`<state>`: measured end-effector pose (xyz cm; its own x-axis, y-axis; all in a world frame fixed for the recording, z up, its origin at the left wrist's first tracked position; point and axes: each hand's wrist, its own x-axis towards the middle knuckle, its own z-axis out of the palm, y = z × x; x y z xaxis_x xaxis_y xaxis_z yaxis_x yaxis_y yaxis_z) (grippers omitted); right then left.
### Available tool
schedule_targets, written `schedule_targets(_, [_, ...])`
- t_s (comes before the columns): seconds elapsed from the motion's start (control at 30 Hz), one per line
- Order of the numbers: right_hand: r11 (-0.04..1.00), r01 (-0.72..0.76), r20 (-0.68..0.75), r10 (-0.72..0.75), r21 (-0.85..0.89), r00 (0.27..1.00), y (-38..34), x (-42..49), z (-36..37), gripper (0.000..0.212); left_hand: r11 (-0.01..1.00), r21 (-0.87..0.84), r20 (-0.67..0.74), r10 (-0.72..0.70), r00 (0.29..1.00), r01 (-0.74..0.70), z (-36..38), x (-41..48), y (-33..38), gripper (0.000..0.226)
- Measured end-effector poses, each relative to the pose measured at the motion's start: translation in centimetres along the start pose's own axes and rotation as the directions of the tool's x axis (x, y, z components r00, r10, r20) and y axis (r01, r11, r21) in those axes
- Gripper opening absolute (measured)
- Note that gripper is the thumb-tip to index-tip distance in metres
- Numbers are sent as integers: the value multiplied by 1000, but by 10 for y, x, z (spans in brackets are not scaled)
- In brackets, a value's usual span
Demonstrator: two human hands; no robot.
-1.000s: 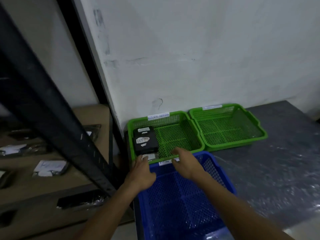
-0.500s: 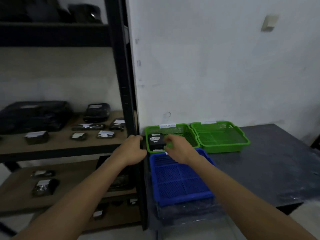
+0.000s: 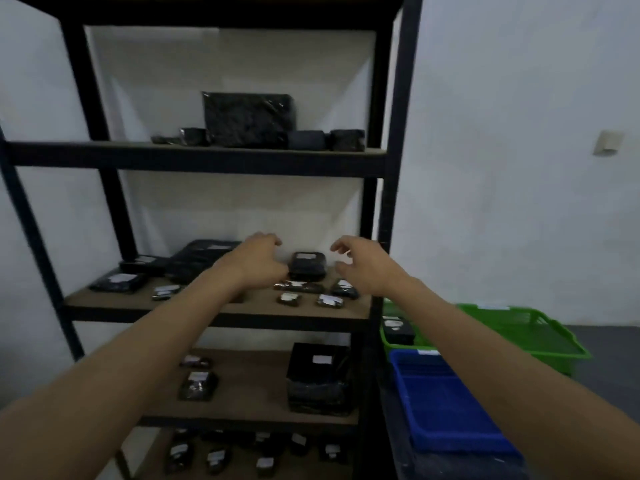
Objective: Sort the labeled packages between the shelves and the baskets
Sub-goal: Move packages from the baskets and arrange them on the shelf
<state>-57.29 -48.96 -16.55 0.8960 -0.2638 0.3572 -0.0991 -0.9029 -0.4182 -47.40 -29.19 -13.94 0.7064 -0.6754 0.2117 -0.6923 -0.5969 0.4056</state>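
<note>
- Reaching over the middle shelf (image 3: 214,306), the left hand (image 3: 258,258) and right hand (image 3: 363,263) flank a rounded black package (image 3: 307,265) with a pale label. Both hands are empty, with loosely curved fingers.
- Smaller packets (image 3: 327,300), glossy black wrap with white labels, lie on the brown board in front of that package.
- Matt black metal forms the rack (image 3: 398,133); a large flat wrapped parcel (image 3: 247,119) leans on the shelf above, and a boxy one (image 3: 318,375) stands on the shelf below.
- Right of the rack, the near green basket (image 3: 386,336) of plastic mesh holds one labeled black pack (image 3: 398,329). The far green basket (image 3: 526,327) and blue basket (image 3: 446,410) show only mesh.
- Baskets sit on a dark grey surface (image 3: 606,341) against a white wall (image 3: 519,202).
</note>
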Motion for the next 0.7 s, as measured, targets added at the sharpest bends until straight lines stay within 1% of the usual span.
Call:
schedule_targets(0.07, [1000,30,-15,-30,-6,999,-36,16,4,36,999,33,-52,-11,999,13,-33,-3,-27,60])
schedule_targets(0.17, [998,68,-65,-68,-12,996,-88,45,13,37,996,81,-113,-24,993,34,-81,-5,-65,62])
schedule_targets(0.4, [988,140,-113,-147,-73,983,-189,116,34,37,983,182,-169,1,986,30,-166,0,-140,60])
schedule_targets(0.53, [978,185,-155,-199,-97,968,-226,161,35,37,983,185,-217,18,976,23,-206,20,-175,58])
schedule_targets(0.6, [975,202,-159,-215,-97,963,-238,186,33,36,982,186,-249,29,968,18,-221,35,-189,52])
schedule_targets(0.7, [969,220,-175,-237,-111,956,-248,227,34,34,983,182,-304,45,952,12,-236,65,-209,52])
